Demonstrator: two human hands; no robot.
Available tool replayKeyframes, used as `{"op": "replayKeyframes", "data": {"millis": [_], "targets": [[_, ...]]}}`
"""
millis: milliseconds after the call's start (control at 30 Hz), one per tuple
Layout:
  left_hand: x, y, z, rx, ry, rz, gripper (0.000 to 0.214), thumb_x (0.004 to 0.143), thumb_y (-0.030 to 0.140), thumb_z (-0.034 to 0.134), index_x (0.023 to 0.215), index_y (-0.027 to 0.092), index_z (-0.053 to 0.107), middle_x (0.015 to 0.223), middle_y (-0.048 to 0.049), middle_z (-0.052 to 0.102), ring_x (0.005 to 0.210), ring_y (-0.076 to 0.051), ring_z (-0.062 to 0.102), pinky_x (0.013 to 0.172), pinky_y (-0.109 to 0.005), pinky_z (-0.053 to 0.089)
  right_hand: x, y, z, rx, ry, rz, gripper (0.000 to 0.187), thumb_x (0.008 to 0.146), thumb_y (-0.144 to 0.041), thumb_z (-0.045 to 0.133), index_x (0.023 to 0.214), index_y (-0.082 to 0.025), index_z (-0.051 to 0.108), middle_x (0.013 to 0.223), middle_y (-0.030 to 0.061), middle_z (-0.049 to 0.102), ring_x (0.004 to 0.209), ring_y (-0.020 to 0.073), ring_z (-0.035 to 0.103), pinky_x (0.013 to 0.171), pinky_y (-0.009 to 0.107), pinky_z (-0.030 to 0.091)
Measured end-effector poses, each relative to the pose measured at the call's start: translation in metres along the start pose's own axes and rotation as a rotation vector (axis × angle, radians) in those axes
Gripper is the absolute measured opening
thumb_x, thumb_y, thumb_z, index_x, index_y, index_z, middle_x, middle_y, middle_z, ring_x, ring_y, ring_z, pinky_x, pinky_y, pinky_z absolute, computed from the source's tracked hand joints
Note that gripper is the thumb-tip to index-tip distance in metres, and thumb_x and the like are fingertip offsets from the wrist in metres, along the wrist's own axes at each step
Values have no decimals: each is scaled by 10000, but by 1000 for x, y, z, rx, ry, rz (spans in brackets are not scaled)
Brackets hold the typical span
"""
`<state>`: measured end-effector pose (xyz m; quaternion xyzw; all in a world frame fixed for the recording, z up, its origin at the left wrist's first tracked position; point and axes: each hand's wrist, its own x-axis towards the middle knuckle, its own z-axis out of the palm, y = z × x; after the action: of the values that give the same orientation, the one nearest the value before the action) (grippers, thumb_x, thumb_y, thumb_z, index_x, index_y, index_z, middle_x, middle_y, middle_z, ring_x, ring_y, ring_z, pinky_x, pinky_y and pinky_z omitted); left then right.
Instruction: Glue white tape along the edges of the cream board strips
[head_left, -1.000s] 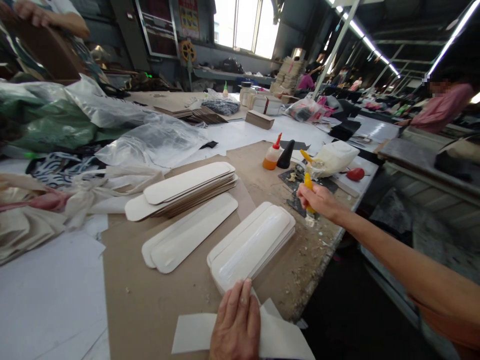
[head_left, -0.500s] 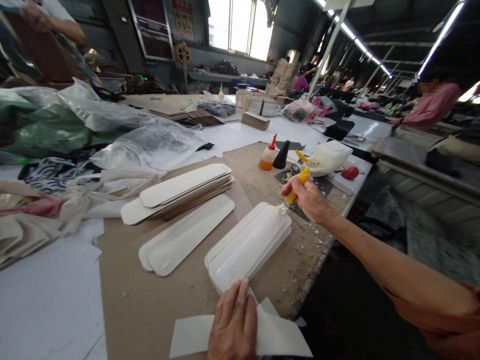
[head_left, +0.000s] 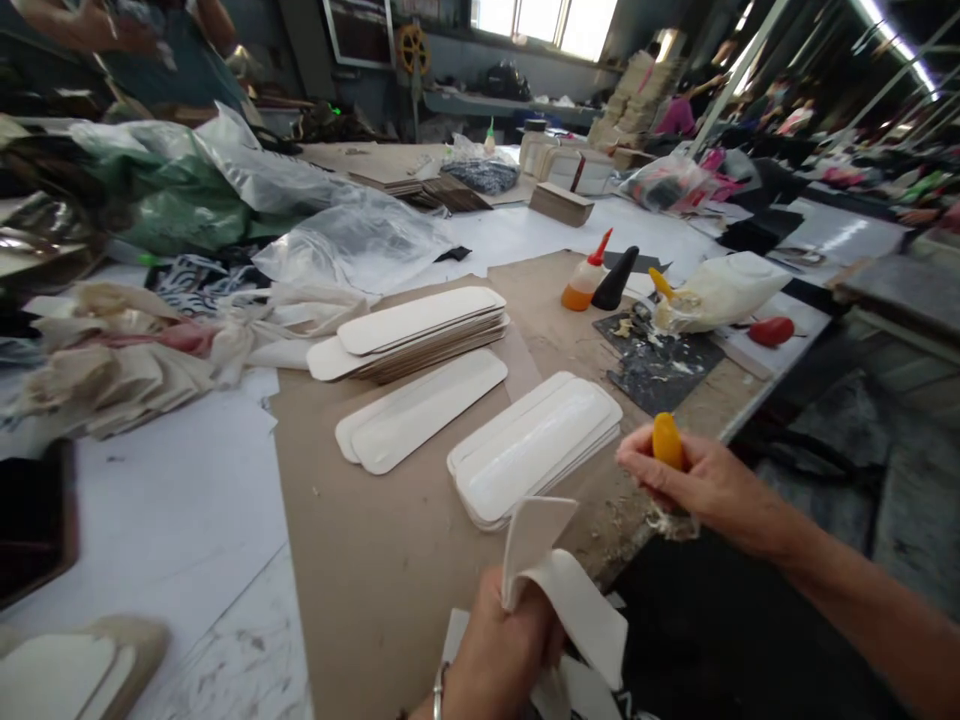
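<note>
My left hand (head_left: 499,655) is closed around a folded white paper sheet (head_left: 559,580), lifted off the near table edge. My right hand (head_left: 701,485) grips a yellow-handled glue brush (head_left: 666,445), bristles pointing down over the table's front edge, just right of a stack of long white rounded boards (head_left: 536,448). The top board of that stack looks glossy. Another pair of white boards (head_left: 420,412) lies to its left, and a taller pile of boards (head_left: 416,330) sits behind on the brown cardboard sheet (head_left: 360,540).
An orange glue bottle with red tip (head_left: 585,286), a black cone (head_left: 616,279), a white glue jug (head_left: 720,292) and a dark glue-smeared pad (head_left: 660,360) sit at the right. Plastic bags (head_left: 345,240) and cloth (head_left: 112,350) crowd the left. Another person's arms (head_left: 90,25) show at the far left.
My right hand brought the brush from the glue pad back toward me, past the board stack. My left hand lifted and folded the white paper it was pressing flat. The view swung left.
</note>
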<state>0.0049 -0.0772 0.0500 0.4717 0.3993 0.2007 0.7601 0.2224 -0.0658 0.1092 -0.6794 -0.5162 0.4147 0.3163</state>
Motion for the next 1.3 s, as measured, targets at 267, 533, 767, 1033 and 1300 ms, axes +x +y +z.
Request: {"op": "replayKeyframes", "data": {"millis": [267,533,767,1033,1300], "targets": [[1,1,5,-291,88,-113,278,637,386,612,547,160,475,444,55,365,422,-62,294,411,-206,204,-27,-3,41,-166,-286,-132,161,808,-236,553,961,-186,566,786,-1,548,702,121,526,632,219,438],[4,4,0,-533,-9,-215,271,546,352,676,649,173,500,422,79,355,364,-46,252,378,-207,152,-31,-6,53,-277,-310,-456,341,781,-125,585,1107,-197,516,989,32,575,927,137,545,828,235,419],[-3,0,5,-396,-178,-195,329,630,472,629,631,152,550,396,71,339,364,-48,242,390,-225,128,-29,-13,56,-214,-181,-321,121,859,-263,508,834,-167,577,743,-2,574,680,115,530,634,217,420],[1,-8,3,-477,-238,-230,445,658,588,579,543,185,431,386,71,295,347,-47,219,388,-228,136,-42,-14,43,-284,-317,-337,349,754,-161,596,1095,-205,534,1004,22,583,931,149,547,831,240,415],[-1,-7,3,-409,-269,-158,576,737,697,424,717,141,570,384,80,282,340,-59,176,374,-230,131,-35,-7,58,50,-207,-116,218,839,-358,536,874,-152,596,748,-1,574,689,123,527,638,227,434]]}}
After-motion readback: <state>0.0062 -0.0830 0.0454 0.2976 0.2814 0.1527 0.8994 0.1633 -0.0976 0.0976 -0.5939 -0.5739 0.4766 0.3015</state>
